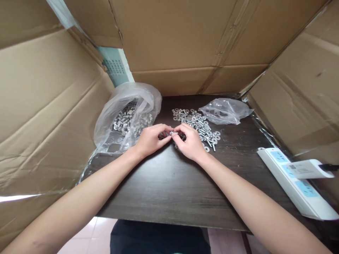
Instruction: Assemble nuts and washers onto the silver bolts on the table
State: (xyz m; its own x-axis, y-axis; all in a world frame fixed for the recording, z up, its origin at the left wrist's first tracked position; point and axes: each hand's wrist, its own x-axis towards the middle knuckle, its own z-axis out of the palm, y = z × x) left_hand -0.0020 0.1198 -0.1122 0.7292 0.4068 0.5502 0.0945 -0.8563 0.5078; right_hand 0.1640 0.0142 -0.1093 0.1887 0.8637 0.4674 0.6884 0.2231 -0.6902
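My left hand [153,139] and my right hand [187,141] meet above the dark table, their fingertips pinched together on a small metal bolt [174,133]. A washer or nut seems to sit on the bolt, but the fingers partly cover it. Just beyond my right hand spreads a loose pile of bolts, washers and nuts [200,125]. Left of my left hand lies an open clear plastic bag [106,121], with many bolts with round heads or washers [123,121] inside.
A crumpled clear plastic bag [226,111] lies at the back right. On the right edge stands a white power strip [296,183] with a white plug-in adapter [307,168]. Cardboard walls [180,38] enclose the wooden table [164,190] at the back and sides.
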